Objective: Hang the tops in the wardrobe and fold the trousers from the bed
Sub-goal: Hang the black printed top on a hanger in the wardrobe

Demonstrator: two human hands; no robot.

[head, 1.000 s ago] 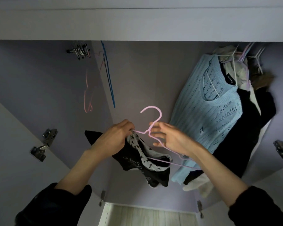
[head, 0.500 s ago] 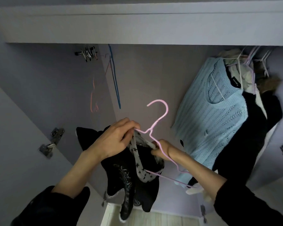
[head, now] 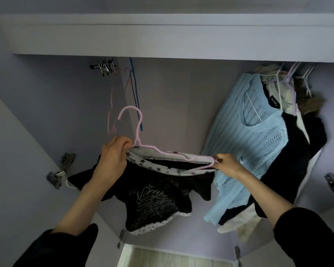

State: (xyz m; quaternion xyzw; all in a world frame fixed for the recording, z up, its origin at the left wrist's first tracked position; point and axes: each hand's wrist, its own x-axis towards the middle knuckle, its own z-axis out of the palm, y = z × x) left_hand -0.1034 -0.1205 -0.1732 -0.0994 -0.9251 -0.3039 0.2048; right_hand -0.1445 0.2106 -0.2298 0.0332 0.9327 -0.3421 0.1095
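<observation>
Dim, soft focus (wide-angle bowed edges)

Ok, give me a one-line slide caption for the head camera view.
Both hands, left and right, stretch a black top onto a pink hanger inside the wardrobe, beside a hanging blue sweater.

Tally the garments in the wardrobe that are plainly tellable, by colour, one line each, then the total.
Black with star-print trim: 1, the top on the pink hanger, held at both ends by the left hand and right hand.
Light blue: 1, the knit jumper.
Black: 1, the garment behind it.
Total: 3. Others further right are bunched too tightly to count.
</observation>
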